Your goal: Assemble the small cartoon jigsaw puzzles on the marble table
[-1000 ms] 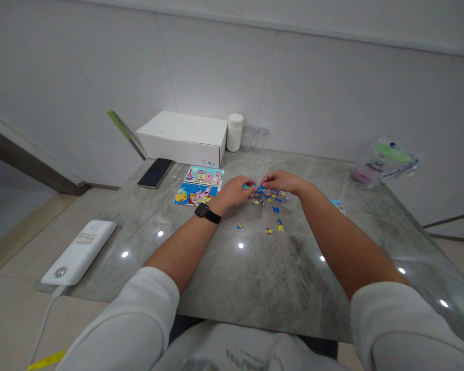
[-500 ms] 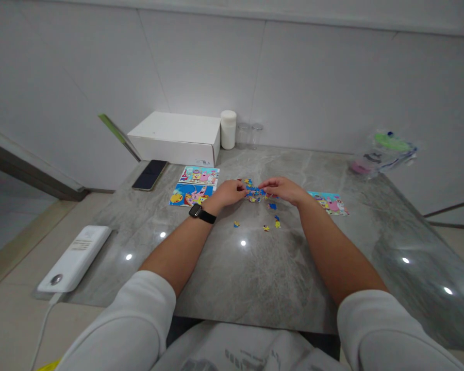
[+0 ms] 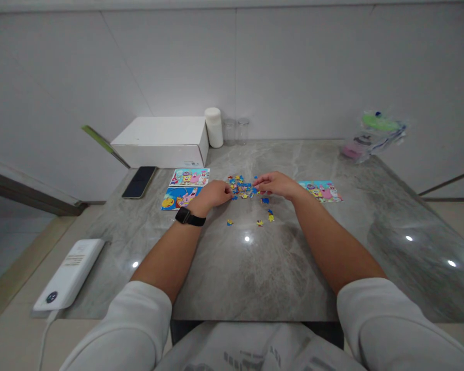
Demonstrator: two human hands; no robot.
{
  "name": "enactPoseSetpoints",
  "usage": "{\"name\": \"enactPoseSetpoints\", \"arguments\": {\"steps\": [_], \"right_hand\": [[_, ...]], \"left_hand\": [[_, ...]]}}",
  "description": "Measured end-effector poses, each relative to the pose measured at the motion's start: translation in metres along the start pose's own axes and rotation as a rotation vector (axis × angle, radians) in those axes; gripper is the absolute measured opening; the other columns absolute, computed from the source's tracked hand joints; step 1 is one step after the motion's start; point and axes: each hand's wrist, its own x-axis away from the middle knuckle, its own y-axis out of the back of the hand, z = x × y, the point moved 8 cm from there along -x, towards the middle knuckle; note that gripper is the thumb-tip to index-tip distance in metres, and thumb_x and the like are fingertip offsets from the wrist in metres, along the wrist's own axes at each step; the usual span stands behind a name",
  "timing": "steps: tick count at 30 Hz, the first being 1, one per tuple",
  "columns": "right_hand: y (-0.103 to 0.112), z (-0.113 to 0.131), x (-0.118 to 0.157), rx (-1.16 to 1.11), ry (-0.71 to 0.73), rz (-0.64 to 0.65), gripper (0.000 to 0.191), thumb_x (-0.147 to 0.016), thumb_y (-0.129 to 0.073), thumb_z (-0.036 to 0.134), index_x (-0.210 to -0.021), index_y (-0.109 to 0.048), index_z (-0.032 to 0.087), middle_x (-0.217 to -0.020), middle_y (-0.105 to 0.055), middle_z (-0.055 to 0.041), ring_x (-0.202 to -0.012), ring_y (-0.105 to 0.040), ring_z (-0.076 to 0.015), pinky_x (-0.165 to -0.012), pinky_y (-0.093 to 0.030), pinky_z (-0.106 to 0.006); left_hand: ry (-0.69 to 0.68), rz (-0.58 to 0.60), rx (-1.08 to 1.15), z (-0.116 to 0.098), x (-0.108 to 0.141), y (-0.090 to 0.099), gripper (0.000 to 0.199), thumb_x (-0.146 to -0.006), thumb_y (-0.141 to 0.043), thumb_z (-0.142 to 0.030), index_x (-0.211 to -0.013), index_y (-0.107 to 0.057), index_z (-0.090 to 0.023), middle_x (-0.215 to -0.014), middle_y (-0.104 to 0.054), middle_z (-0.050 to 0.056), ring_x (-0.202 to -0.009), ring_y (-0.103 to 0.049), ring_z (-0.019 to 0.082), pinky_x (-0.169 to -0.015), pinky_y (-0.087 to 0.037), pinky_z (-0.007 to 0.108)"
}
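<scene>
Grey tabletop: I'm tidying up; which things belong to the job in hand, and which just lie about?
Job in hand:
puzzle pieces, by left hand and right hand
cartoon cards, probably

Apparently lying about:
white box
phone
white bottle
clear glasses
plastic bag
white corded device

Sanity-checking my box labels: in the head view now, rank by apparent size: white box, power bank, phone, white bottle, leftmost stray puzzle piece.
1. White box
2. Power bank, though it sits nearer the camera
3. Phone and white bottle: too alike to rank
4. Leftmost stray puzzle piece
</scene>
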Motion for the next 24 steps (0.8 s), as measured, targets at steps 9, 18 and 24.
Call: {"name": "enactPoseSetpoints", "arguments": {"steps": [9,18,24], "right_hand": [[-0.010,0.025,0.015,-0.015,0.107,0.075,0.023,-0.079,-0.082,0.028,-0.100,-0.079,0.020,-0.080,-0.075,-0.0020,-0.072,-0.064,-0.0143,-0.062,-0.047,-0.023],[-0.018,0.038,0.023,-0.033,0.151,0.088,0.023,-0.079,-0.079,0.030,-0.099,-0.079,0.019,-0.080,-0.075,-0.0019,-0.070,-0.063,-0.0132,-0.064,-0.046,-0.023],[-0.010,0.037,0.022,-0.008,0.162,0.033,0.022,-0.079,-0.080,0.025,-0.100,-0.079,0.019,-0.089,-0.080,-0.0037,-0.078,-0.067,-0.0155,-0.068,-0.050,-0.024]], "left_hand": [[-0.132,-0.066,0.402,-0.036,0.010,0.032,0.042,-0.095,-0.058,-0.054,-0.091,-0.079,-0.018,-0.083,-0.075,0.002,-0.077,-0.063,0.017,-0.068,-0.042,0.028],[-0.167,-0.005,0.502,-0.050,0.015,0.029,0.037,-0.089,-0.066,-0.052,-0.086,-0.078,-0.017,-0.078,-0.072,0.001,-0.073,-0.060,0.015,-0.066,-0.042,0.027],[-0.131,-0.015,0.514,-0.043,0.015,0.032,0.037,-0.087,-0.066,-0.052,-0.081,-0.076,-0.016,-0.073,-0.069,0.000,-0.069,-0.057,0.014,-0.063,-0.039,0.026]]}}
